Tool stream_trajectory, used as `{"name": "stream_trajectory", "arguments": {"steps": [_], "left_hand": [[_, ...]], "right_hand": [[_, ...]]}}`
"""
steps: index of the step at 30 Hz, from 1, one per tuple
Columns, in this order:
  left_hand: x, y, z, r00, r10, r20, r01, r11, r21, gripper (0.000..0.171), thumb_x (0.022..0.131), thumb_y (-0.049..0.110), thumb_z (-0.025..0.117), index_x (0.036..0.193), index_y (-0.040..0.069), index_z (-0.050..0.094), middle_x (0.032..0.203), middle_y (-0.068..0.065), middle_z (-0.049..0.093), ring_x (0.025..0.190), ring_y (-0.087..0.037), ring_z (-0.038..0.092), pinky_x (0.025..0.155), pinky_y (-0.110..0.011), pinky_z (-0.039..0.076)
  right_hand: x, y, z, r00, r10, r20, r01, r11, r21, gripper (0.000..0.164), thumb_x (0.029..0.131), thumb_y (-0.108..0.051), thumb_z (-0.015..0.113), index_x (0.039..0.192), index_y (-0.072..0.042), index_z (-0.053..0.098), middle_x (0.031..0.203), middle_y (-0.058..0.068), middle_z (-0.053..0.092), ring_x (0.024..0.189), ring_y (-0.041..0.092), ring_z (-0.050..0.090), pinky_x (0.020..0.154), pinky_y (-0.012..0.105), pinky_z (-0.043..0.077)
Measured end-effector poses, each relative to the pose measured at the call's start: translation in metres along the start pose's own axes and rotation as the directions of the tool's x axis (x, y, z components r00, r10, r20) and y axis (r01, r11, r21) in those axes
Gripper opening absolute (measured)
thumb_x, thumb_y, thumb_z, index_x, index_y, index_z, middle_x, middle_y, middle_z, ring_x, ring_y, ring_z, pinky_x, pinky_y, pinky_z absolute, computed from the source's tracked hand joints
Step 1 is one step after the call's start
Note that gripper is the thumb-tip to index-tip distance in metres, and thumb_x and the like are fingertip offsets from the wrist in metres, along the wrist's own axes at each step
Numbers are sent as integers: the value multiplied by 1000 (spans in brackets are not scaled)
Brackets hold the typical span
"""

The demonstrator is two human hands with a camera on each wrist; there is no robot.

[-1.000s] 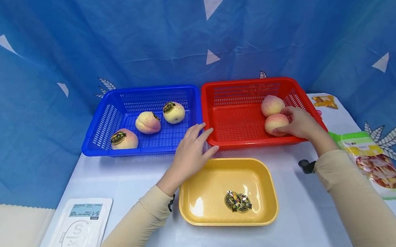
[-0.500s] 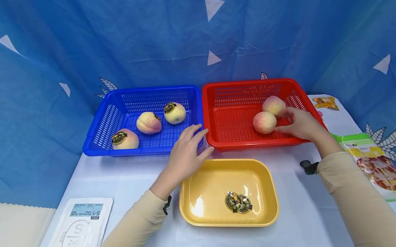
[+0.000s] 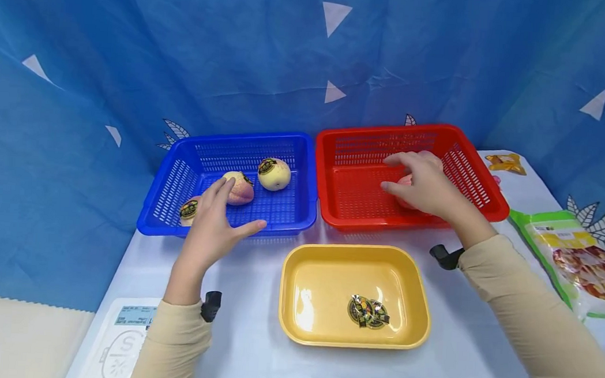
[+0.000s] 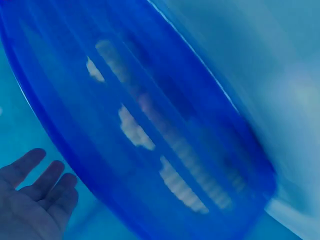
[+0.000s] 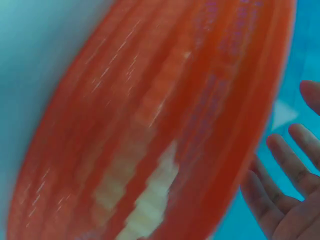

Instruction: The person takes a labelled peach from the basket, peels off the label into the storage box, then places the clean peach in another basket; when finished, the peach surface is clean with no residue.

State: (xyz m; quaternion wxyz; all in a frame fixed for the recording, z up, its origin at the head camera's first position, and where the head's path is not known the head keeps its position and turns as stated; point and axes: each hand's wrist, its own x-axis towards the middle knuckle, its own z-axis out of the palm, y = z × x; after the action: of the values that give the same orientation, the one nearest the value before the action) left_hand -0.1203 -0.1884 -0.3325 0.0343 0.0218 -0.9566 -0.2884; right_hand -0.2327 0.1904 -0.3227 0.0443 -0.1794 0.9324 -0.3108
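My left hand [image 3: 211,229] hovers with fingers spread over the front rim of the blue basket [image 3: 279,225]. Inside that basket lie a front-left peach [image 3: 188,210], a middle peach [image 3: 242,191] and a back-right peach [image 3: 274,174]; the hand partly covers the first two. Over the red basket [image 3: 349,222] reaches my right hand [image 3: 421,183], fingers extended and nothing gripped. Beneath it, a front peach [image 3: 403,198] and a back peach [image 3: 432,157] are mostly hidden. Both wrist views show open fingers beside the basket walls, the left hand [image 4: 42,197] and the right hand [image 5: 292,185].
In front of the baskets stands a yellow tray [image 3: 319,337] with round black-and-gold stickers [image 3: 369,312] in it. A green food bag [image 3: 579,258] and an orange packet [image 3: 506,163] lie at the right. A white package [image 3: 121,340] lies at front left.
The left hand has moved left, from between the baskets to the blue one. In the red basket the front peach shifted left, then the right hand moved left over it.
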Motion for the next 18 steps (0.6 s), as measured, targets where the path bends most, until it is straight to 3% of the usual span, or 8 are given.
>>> {"name": "stream_trajectory", "arguments": {"steps": [7,12,18], "left_hand": [[-6,-39,-26,983,-185,11,185,982,33,125,75,66,75,161,12,1,167,-19,-3,151,-49,-1,109,-78,18],[-11,-60,-36,963,-271,10,270,962,45,128,76,67,73,160,8,-4,165,-23,-8,150,-50,-5,108,-78,19],[-14,-76,-41,941,-337,-1,336,939,65,127,79,67,70,158,2,-6,163,-27,-13,149,-51,-11,110,-78,13]], "right_hand": [[14,-50,31,988,-150,39,150,989,-8,53,91,-31,71,139,-17,52,140,5,54,127,27,52,104,51,49],[25,-86,52,971,-215,104,218,976,-19,55,91,-33,71,141,-19,51,141,2,52,129,24,52,107,46,48],[38,-122,80,946,-270,177,274,962,4,56,93,-36,69,143,-21,49,146,0,49,135,21,49,110,42,46]]}}
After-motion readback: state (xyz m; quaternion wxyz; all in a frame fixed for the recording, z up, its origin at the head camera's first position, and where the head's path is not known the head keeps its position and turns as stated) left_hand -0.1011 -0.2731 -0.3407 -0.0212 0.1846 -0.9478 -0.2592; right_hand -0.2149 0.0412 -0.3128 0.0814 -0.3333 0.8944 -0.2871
